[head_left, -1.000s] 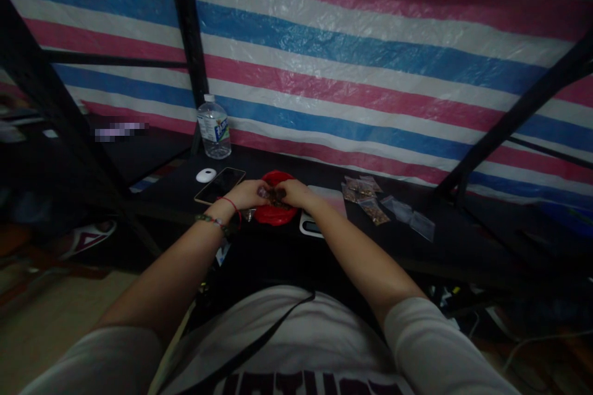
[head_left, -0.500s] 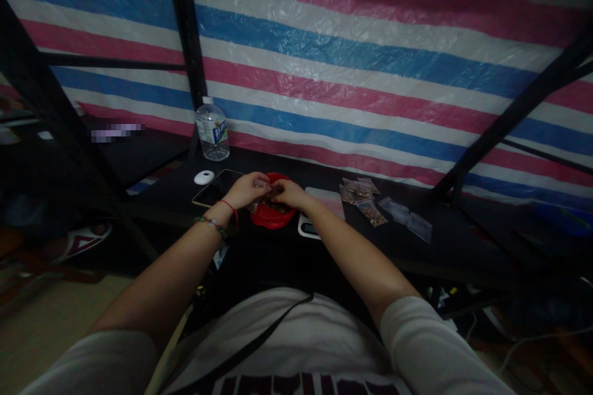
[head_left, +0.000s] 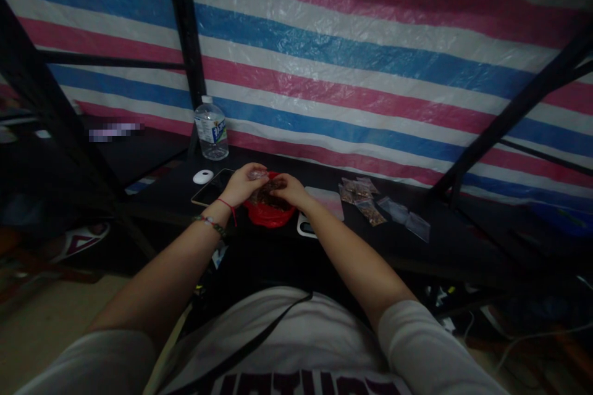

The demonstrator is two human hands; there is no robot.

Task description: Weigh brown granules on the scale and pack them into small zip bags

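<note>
The left hand (head_left: 243, 187) was positioned at the left side of the red plastic bag (head_left: 272, 218), with its grip pinching a small clear plastic bag (head_left: 257, 175) between thumb and fingers. The right hand (head_left: 293, 191) was positioned at the right side of the red plastic bag, with its fingers bent down to the brown pieces (head_left: 267, 195) inside; whether that grip was spread or closed on any pieces could not be told. The red plastic bag lay open on the black surface (head_left: 319, 173), near its near edge, and the brown pieces were visible between the two hands. A digital scale (head_left: 330, 199) with a pale pink platform was located just right of the red plastic bag, its display at the near end and partly covered by the right forearm. To the right of the scale, filled clear sachets (head_left: 357, 189) lay in an overlapping group, with one sachet extending toward the near right. Flat clear sachets (head_left: 418, 226) lay farther right. A smartphone (head_left: 210, 190) lay left of the red plastic bag, partly hidden by the left hand. A white rounded device (head_left: 202, 177) was placed just left of the smartphone. A clear plastic bottle (head_left: 212, 131) stood upright at the far left, before the striped plastic sheet (head_left: 333, 83).
</note>
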